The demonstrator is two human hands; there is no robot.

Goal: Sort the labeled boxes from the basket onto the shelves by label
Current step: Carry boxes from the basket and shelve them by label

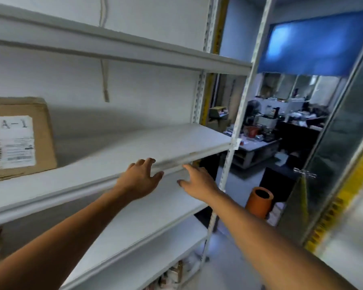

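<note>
While one cardboard box [21,137] labeled A-1 sits on the middle shelf [134,143], two hands hover empty. Left hand [139,178] and right hand [198,181] both have fingers loosely spread, holding nothing.

Storeroom off an office/workshop. White slotted-upright metal shelving [122,151], cardboard box [21,137] labelled A-1 on it. Right of the shelving: glass partition [344,143] with blue blind [314,42], cluttered desks [260,143] behind it, orange cylinder [260,203] on floor.

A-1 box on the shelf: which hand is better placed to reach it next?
Left, probably. The left hand is open at the shelf edge, nearer the A-1 box; the right hand is farther right.
</note>
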